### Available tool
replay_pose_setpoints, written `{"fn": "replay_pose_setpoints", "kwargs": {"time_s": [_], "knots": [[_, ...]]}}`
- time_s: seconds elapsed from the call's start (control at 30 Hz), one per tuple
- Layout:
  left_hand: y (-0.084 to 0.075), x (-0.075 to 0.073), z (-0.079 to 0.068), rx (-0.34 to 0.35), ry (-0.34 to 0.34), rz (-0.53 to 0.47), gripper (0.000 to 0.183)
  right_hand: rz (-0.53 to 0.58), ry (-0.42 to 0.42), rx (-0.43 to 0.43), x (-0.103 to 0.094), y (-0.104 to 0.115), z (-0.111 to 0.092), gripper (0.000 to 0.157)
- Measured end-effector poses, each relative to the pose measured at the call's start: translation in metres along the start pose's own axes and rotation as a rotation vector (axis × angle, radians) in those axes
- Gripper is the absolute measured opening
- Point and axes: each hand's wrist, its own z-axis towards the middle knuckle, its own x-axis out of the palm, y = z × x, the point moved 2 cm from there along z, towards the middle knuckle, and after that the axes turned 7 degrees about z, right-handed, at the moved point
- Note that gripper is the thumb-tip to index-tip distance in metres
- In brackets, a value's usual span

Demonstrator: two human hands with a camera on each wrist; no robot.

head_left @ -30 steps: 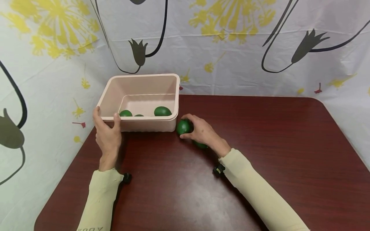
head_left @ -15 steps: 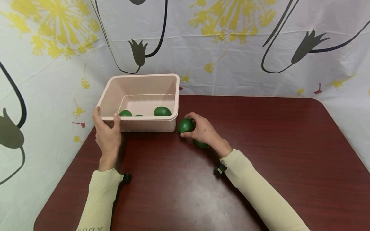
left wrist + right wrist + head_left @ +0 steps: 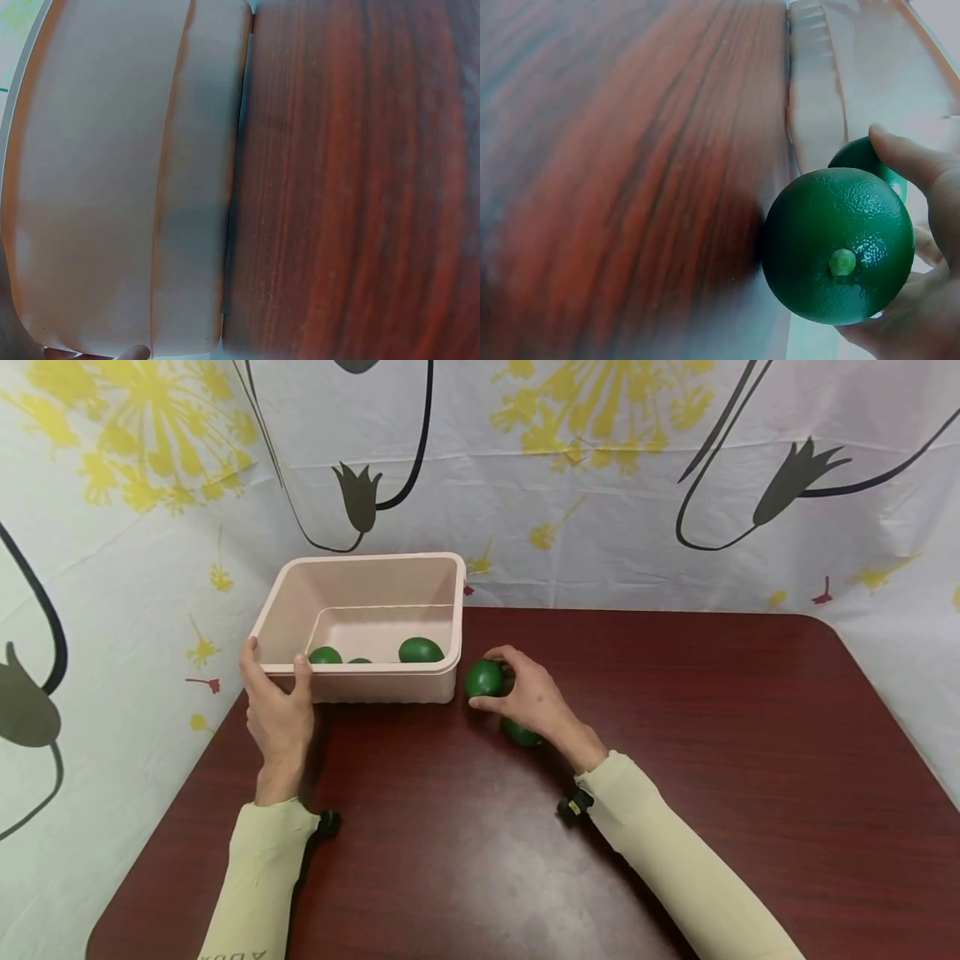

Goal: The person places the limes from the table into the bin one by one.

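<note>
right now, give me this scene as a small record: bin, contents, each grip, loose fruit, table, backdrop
bin: pale pink bin, upright
contents: three visible green fruits, some partly hidden by the near rim
left grip: holds the bin's near left corner
right grip: pinches a held fruit, green, right of the bin
loose fruit: green, partly hidden behind the right grip in the head view
table: dark red-brown
backdrop: white, flower-patterned

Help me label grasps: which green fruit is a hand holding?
The held fruit beside the bin, in the grip of the right hand. The ungripped fruit lies nearer the right sleeve; the others sit inside the bin.
</note>
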Motion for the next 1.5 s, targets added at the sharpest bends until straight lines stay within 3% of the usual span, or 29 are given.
{"fn": "replay_pose_setpoints", "kwargs": {"time_s": [1.5], "knots": [[-0.001, -0.001, 0.001, -0.002, 0.016, -0.031, 0.079, 0.173, -0.217, -0.149, -0.015, 0.011, -0.001, 0.07]]}}
